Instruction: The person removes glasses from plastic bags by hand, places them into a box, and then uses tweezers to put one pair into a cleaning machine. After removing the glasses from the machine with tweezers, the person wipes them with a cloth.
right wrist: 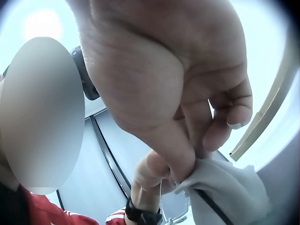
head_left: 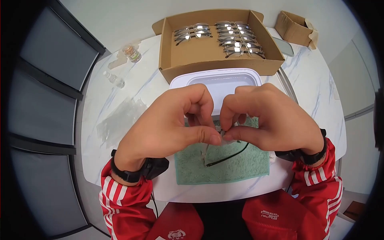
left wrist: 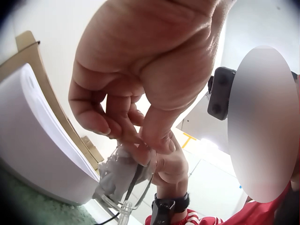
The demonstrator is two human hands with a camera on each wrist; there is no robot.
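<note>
Over the green towel (head_left: 240,172), my two hands meet at a pair of clear-framed eyeglasses (left wrist: 125,206). My left hand (head_left: 172,122) pinches the frame between thumb and fingers. One dark temple (head_left: 230,160) slants down above the towel in the head view. With thumb and fingertips, my right hand (head_left: 274,118) pinches a pale grey cloth (right wrist: 234,185), which hangs in folds over part of the glasses in the right wrist view. The fingers hide most of the lenses from above.
A white plastic basin (head_left: 175,83) stands just beyond the hands. Behind it, a cardboard box (head_left: 170,66) holds several eyeglasses in two rows. Leftward lie clear plastic bags (head_left: 120,120), a small spray bottle (head_left: 116,80) and a jar (head_left: 134,56). A smaller carton (head_left: 294,30) sits back right.
</note>
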